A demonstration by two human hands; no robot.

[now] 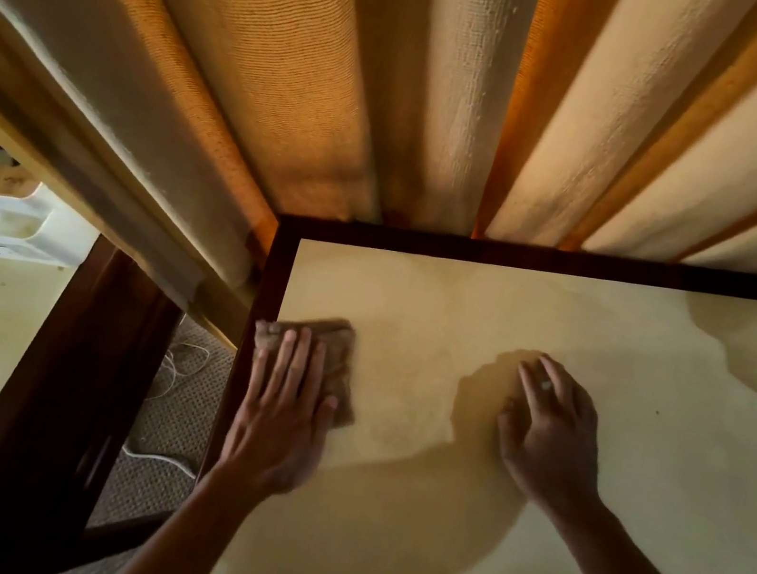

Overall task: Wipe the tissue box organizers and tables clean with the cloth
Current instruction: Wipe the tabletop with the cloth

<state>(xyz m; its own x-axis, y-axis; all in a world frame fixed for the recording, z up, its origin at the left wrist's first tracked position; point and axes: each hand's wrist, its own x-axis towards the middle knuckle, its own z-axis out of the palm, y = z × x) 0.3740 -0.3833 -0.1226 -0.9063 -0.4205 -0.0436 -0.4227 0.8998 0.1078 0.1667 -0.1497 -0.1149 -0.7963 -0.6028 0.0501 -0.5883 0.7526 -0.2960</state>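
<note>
Head view: left hand (pixel 282 413) flat on folded brown cloth (pixel 335 354); right hand (pixel 548 430) loosely spread.

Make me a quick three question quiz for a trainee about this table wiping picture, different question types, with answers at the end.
1. True or false: the cloth lies near the left edge of the table.
2. Multiple choice: what is the right hand doing? A) pressing on the cloth B) resting fingertips on the bare tabletop C) lifting a box
3. Fill in: the left hand presses the cloth with ____ fingers.

Key: 1 true; 2 B; 3 straight
</note>
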